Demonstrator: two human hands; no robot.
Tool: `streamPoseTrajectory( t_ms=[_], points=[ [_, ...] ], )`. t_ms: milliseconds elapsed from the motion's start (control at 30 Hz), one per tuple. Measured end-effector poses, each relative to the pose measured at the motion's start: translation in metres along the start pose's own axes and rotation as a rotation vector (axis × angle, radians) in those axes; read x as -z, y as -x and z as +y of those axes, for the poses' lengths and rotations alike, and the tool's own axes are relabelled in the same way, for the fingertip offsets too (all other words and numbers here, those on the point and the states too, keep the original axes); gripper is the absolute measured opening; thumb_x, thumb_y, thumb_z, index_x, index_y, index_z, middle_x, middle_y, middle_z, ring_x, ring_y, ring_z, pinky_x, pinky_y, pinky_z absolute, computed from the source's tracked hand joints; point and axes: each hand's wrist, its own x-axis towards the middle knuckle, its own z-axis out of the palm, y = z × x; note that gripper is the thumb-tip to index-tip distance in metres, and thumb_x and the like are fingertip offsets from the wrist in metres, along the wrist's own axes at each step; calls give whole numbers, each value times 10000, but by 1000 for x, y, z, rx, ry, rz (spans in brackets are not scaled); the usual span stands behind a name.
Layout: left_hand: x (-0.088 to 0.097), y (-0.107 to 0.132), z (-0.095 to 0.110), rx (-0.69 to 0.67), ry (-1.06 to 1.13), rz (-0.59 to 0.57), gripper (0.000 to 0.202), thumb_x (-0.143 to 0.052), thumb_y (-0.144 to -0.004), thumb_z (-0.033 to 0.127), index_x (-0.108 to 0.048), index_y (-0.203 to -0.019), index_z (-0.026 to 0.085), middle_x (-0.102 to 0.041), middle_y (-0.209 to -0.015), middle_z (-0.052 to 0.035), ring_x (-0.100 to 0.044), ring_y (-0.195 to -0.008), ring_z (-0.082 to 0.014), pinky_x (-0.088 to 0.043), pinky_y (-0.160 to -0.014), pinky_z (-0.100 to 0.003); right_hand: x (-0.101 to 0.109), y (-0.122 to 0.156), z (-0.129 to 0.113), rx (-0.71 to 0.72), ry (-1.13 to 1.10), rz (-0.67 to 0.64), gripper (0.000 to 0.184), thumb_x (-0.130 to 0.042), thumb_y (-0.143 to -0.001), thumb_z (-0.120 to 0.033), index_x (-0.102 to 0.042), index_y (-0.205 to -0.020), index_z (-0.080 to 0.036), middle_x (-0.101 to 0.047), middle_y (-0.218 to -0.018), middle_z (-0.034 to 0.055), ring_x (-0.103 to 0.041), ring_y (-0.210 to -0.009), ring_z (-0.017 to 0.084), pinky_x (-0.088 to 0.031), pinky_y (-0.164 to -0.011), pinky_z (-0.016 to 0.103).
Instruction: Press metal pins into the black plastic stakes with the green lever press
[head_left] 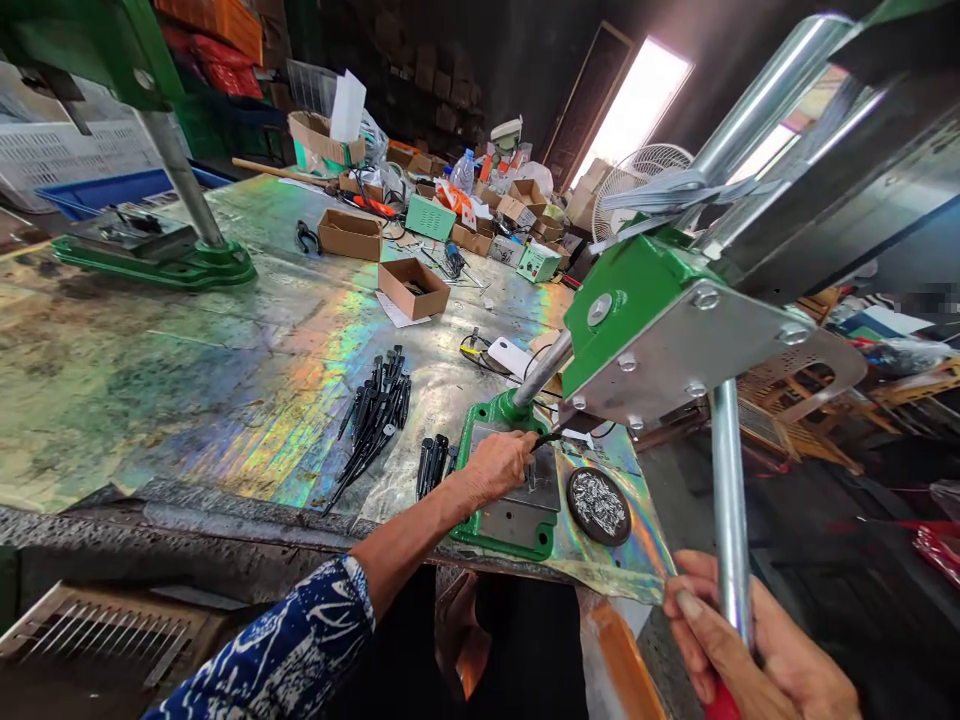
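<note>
My left hand (501,468) is closed on a slim black piece (547,438), whose end lies below the head of a green hand press (637,320). Most of that piece is hidden by my fingers. Beneath them is the press's green base (506,545) with its steel plate. My right hand (750,640) curls around the low end of the steel press lever (727,500), where a red grip (721,703) shows. Whether its fingertips pinch something small I cannot make out. Just right of the base sits a round dark dish (598,507) of small silvery metal bits.
Slim black pieces lie in a large pile (379,410) and a small bunch (433,465) left of the base. A second green press (157,260) stands far left. Cardboard boxes (412,290), a green device (430,216) and a bottle (463,172) crowd the back. A fan (637,190) stands behind.
</note>
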Motion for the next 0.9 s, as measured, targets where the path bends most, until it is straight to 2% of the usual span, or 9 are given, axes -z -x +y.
streamPoseTrajectory(
  t_ms=[67, 167, 300, 433, 567, 667, 733, 900],
  points=[
    [1, 1, 1, 3, 0, -6, 307, -497, -797, 156, -575, -1089, 208, -646, -947, -99, -627, -863, -243, -464, -709, -281, -8, -2, 1, 11, 29, -4, 523, -772, -552, -552, -592, -884, -190, -549, -507, 14, -495, -420, 176, -430, -366, 274],
    [1, 2, 2, 19, -8, -12, 334, -501, -792, 149, -561, -1112, 222, -645, -959, -89, -623, -887, -238, -468, -727, -281, -14, -8, 11, 50, 18, 7, 530, -779, -574, -518, -584, -942, -191, -581, -568, 12, -516, -449, 174, -448, -387, 273],
    [-1, 1, 2, 7, -48, -15, 309, -476, -809, 152, -555, -1103, 208, -641, -990, -103, -617, -911, -252, -471, -737, -304, -16, -16, 24, 78, 21, 21, 515, -761, -623, -509, -565, -977, -190, -596, -599, 4, -524, -462, 164, -466, -417, 274],
    [0, 1, 3, 4, -139, -54, 290, -435, -843, 179, -546, -1110, 194, -631, -1002, -113, -627, -874, -264, -477, -706, -321, -16, -17, 26, 104, 36, 31, 522, -757, -632, -513, -565, -982, -177, -622, -643, 22, -545, -476, 170, -469, -405, 274],
    [2, 3, 5, 16, -127, -55, 262, -420, -863, 201, -548, -1092, 189, -621, -993, -111, -628, -841, -255, -479, -687, -320, -15, -18, 31, 109, 83, 48, 504, -746, -661, -506, -563, -989, -171, -624, -651, 29, -547, -460, 166, -472, -401, 272],
    [0, 4, 5, 17, -112, -64, 243, -421, -870, 217, -544, -1078, 197, -618, -1001, -96, -630, -828, -242, -474, -688, -312, -19, -20, 37, 114, 89, 110, 459, -750, -680, -469, -566, -988, -182, -641, -723, 45, -568, -491, 163, -483, -433, 267],
    [-2, 3, 5, 17, -104, -53, 237, -415, -873, 218, -542, -1073, 198, -615, -1013, -92, -629, -833, -238, -469, -694, -310, -25, -22, 40, 166, 61, 156, 398, -724, -721, -446, -552, -985, -202, -627, -715, 28, -544, -476, 145, -464, -425, 254],
    [-4, 2, 2, 46, -130, -59, 260, -417, -856, 185, -551, -1079, 171, -622, -1004, -105, -628, -859, -229, -464, -710, -292, -35, -26, 42, 264, 23, 77, 296, -628, -811, -445, -524, -958, -209, -585, -685, 10, -499, -457, 139, -438, -404, 261]
  ],
)
